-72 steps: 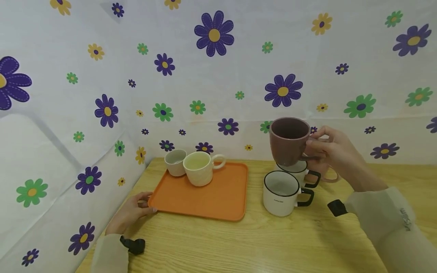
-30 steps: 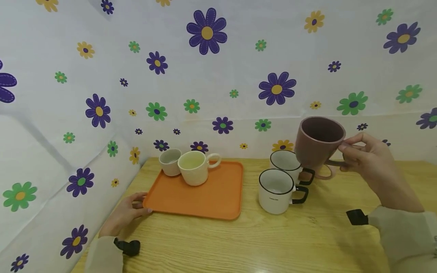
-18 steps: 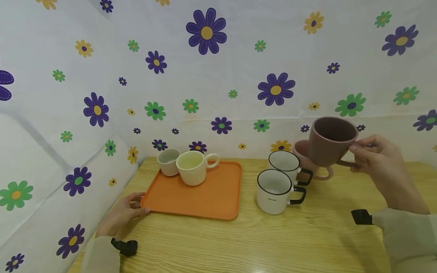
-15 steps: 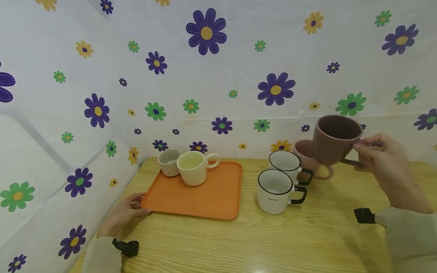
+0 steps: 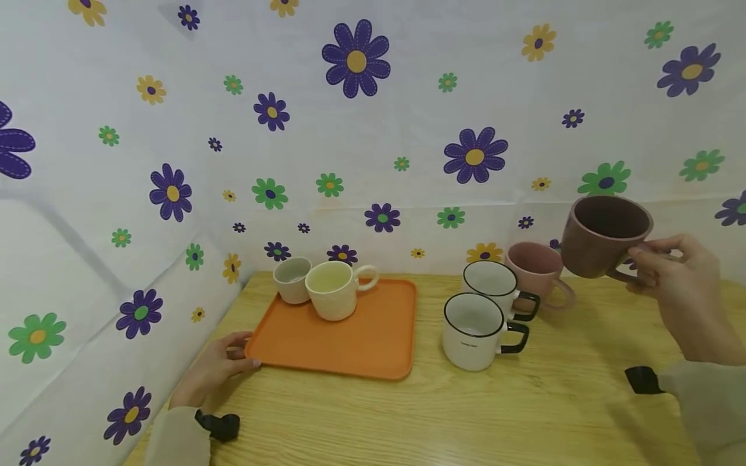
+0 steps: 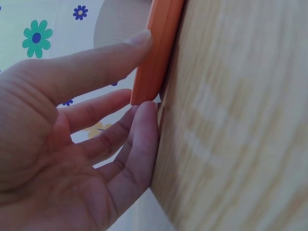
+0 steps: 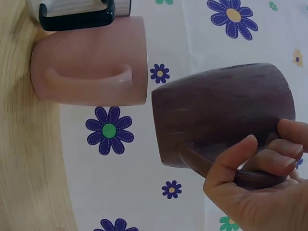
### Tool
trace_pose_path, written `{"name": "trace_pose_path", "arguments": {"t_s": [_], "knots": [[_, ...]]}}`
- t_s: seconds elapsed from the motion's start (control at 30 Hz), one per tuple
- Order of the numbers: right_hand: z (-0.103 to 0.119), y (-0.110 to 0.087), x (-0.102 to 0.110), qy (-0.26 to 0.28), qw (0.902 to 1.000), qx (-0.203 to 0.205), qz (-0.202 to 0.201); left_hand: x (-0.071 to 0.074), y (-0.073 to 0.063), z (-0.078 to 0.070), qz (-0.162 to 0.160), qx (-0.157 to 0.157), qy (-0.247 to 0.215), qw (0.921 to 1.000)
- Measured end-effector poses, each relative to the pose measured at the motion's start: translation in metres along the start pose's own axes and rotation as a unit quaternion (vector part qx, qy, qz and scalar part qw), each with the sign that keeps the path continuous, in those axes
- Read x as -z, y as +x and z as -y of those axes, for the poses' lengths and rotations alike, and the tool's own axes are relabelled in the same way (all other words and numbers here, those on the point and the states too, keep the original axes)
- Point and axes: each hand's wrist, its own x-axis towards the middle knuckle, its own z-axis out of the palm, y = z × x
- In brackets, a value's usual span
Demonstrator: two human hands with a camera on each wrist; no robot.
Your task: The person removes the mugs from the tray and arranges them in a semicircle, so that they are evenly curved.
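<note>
My right hand (image 5: 678,278) grips a dark brown mug (image 7: 221,113) by its handle, in the air at the right. The mug tips slightly, its mouth turned up and its bottom well above the table. Below and left of it stands a pink mug (image 5: 535,268), with two white enamel mugs (image 5: 472,346) with black rims and handles in front of it. My left hand (image 5: 218,369) holds the near left corner of an orange tray (image 5: 361,346), thumb and fingers around its edge (image 6: 156,53). On the tray's back left sit a cream mug (image 5: 332,298) and a small grey cup (image 5: 291,278).
A wooden table (image 5: 373,421) carries everything. White cloth with printed flowers (image 5: 474,155) hangs behind and along the left side. The white mugs stand between the tray and the pink mug, close together, handles toward the right.
My right hand has carried the brown mug to the right, from over the white mugs to past the pink mug, which now shows fully. The left hand stays on the tray corner.
</note>
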Motion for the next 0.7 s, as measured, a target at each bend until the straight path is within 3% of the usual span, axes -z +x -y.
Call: {"name": "trace_pose_path", "arguments": {"t_s": [0.3, 0.7], "knots": [[-0.001, 0.000, 0.007, 0.003, 0.9999, -0.003, -0.015, -0.002, 0.001, 0.003, 0.001, -0.003, -0.002, 1.0000], [-0.012, -0.002, 0.017, 0.086, 0.9956, -0.035, 0.012, -0.001, 0.002, 0.002, 0.006, 0.000, 0.000, 1.0000]]}}
